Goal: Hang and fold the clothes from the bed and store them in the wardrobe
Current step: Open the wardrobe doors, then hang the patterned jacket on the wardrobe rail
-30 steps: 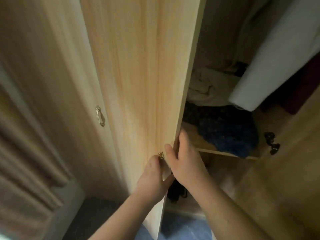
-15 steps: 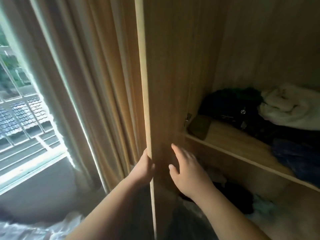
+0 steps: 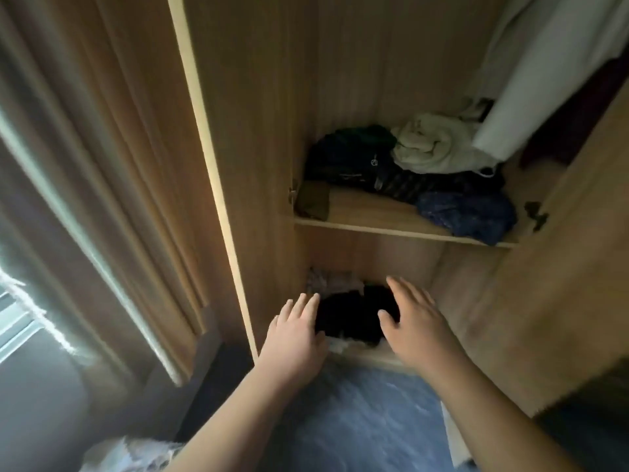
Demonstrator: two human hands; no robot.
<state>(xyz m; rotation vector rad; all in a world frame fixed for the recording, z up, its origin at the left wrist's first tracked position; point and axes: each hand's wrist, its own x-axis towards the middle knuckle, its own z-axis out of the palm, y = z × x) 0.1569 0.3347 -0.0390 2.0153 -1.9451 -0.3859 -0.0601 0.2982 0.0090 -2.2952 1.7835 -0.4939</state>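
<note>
Open wardrobe [image 3: 258, 165] — left hand [image 3: 296, 332], right hand [image 3: 413, 321] spread, no legible writing.

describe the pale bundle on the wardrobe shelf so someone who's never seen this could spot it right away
Start at the open wardrobe and find its wooden shelf, above the compartment where both hands reach. The cream bundle sits toward the shelf's back right, resting on the dark clothes, just left of a hanging white garment. It is the only light, crumpled item on a shelf otherwise filled with black and blue fabric.

Your left hand [image 3: 295, 332] and right hand [image 3: 413, 321] reach flat-palmed toward black clothes [image 3: 354, 316] on the wardrobe [image 3: 265, 131] floor, fingers spread.
</note>
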